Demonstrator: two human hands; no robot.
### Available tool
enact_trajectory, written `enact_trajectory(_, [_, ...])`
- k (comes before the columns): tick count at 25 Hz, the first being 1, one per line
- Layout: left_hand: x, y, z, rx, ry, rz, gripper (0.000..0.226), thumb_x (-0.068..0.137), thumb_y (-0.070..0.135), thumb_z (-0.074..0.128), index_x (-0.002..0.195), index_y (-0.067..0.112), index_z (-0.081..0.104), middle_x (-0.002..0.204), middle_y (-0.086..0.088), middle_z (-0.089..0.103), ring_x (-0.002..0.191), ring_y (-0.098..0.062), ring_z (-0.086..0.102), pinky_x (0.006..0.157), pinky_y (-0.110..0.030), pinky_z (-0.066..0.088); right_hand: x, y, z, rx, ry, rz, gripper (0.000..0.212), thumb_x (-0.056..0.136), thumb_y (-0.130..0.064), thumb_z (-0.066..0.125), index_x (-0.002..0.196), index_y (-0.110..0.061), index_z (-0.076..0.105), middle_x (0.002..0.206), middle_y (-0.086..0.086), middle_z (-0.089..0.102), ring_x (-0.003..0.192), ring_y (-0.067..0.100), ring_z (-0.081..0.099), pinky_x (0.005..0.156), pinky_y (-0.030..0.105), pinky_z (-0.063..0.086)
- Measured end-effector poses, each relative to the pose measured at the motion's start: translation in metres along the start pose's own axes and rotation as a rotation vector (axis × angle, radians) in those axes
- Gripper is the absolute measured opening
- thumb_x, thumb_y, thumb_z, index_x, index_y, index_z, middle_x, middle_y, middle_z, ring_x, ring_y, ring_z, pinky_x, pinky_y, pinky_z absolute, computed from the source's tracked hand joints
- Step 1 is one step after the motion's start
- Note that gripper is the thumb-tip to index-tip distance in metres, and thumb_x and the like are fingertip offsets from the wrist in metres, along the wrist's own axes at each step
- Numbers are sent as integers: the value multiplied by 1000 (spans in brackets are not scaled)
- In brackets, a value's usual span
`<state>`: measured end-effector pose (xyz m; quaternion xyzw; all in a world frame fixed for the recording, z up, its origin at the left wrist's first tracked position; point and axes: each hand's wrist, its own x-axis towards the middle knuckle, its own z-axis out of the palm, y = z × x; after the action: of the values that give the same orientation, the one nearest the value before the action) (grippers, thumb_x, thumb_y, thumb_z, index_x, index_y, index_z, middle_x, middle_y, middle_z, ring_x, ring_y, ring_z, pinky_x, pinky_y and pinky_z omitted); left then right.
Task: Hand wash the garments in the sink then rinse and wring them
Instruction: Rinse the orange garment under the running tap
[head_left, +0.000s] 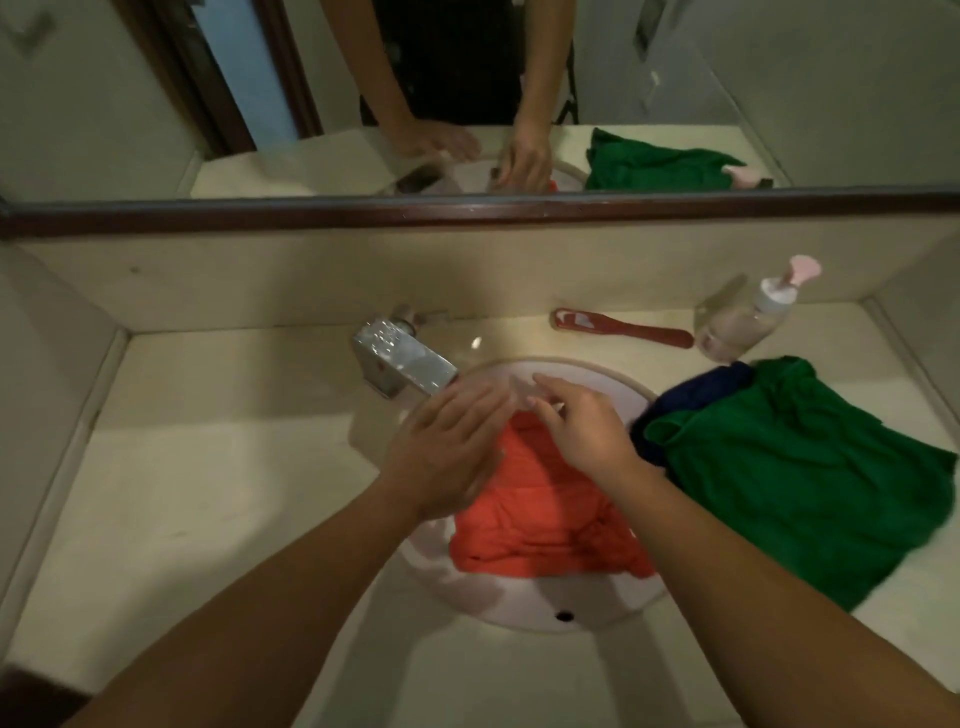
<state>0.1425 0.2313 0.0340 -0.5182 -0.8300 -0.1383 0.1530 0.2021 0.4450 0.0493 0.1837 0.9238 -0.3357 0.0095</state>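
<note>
Orange garment (540, 519) is lying bunched in the sink (519, 618), filling the middle of the basin. Both hands are hovering over its far end, just under the tap (402, 364). Left hand (447, 447) is lying flat, fingers straight and together. Right hand (582, 426) is reaching across with fingers loosely bent, tips meeting the left fingertips (blurred; cannot tell whether it is pinching anything). Green garment (795, 478) and navy garment (696, 395) are resting on the counter (208, 467) to the right, overlapping the sink rim.
</note>
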Motion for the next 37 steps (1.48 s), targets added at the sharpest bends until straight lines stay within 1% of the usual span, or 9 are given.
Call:
enact_trajectory(4, [-23,58,59,-94,-332,-312,58,100,47,38,147,16,53,151,-10,52,136,-30,53,109,-45,43,-23,76,16,-229,-201,104,47,101,-42,60,142,-18,62,142,16,61,136,34,51,114,40,38])
enact_trajectory(7, [-43,74,103,-106,-535,-729,80,94,68,16,162,25,21,169,-15,13,154,-35,18,119,-51,28,-23,114,30,-284,-359,284,57,105,-51,48,156,-28,42,159,21,33,147,40,30,118,49,33])
enact_trajectory(12, [-39,77,164,-137,-507,-1070,82,91,72,16,163,33,4,167,-25,-4,155,-41,2,125,-51,12,2,143,68,-211,-306,416,82,101,-51,56,162,-16,13,161,25,13,147,43,21,119,55,27])
enact_trajectory(16, [-27,77,200,-89,-353,-1203,87,90,77,26,162,31,15,158,-24,31,145,-41,27,118,-55,24,25,155,89,-99,-171,563,100,86,-61,73,154,-6,23,150,23,39,139,41,41,113,50,36])
enact_trajectory(21, [-27,81,208,-20,-217,-1290,126,67,94,55,155,6,30,102,-14,65,94,-36,61,84,-48,49,17,157,111,3,-150,527,76,90,-52,74,142,-9,39,133,11,66,122,34,63,104,47,41])
enact_trajectory(24, [-32,85,200,-196,-149,-1259,107,76,87,53,153,15,41,98,-14,72,86,-36,68,76,-44,56,7,149,115,5,-164,304,45,97,-44,66,132,-16,62,118,13,69,114,36,64,97,42,45])
enact_trajectory(30, [-18,83,142,-553,148,-1325,42,88,41,75,129,36,67,114,-6,67,112,-20,62,104,-30,46,0,114,96,378,-246,71,25,101,-38,61,124,-28,66,118,3,64,105,16,62,100,30,48])
enact_trajectory(33, [-9,71,109,-688,425,-1386,27,90,20,76,103,43,73,95,14,68,98,-9,66,94,-13,46,4,73,87,541,-339,75,45,102,-31,63,146,-25,53,141,-6,60,128,10,57,113,34,43])
enact_trajectory(37, [-17,40,103,-907,532,-1481,13,93,17,74,98,28,75,94,4,76,85,-18,73,84,-34,58,20,50,104,626,-314,66,68,98,-23,70,157,-18,36,152,1,52,137,14,52,119,41,39])
